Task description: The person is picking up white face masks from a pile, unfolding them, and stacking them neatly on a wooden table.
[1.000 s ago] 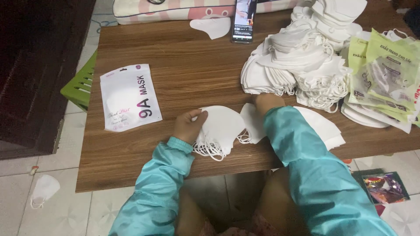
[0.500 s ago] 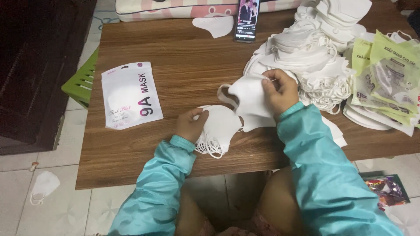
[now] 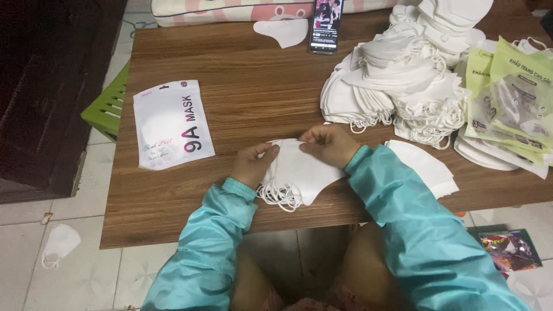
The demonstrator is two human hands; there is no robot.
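Note:
A small stack of white face masks [image 3: 298,173] lies near the front edge of the wooden table [image 3: 247,86], its ear loops hanging toward me. My left hand [image 3: 253,164] pinches the stack's left edge. My right hand [image 3: 329,144] rests on its top right edge, fingers closed on the top mask. Both arms wear teal sleeves. A big heap of loose white masks [image 3: 397,80] sits just beyond my right hand. Another few flat masks [image 3: 423,164] lie by my right forearm.
A white mask pouch with pink trim [image 3: 171,122] lies at the left. Green mask pouches [image 3: 515,98] are stacked at the right edge. A phone [image 3: 326,26] and a single mask [image 3: 283,31] lie at the back. A green stool [image 3: 106,106] and a fallen mask [image 3: 57,245] are on the floor.
My right hand took a mask from the pile at the right, carried it over and laid it on the stack by my left hand. The left hand stayed on the stack.

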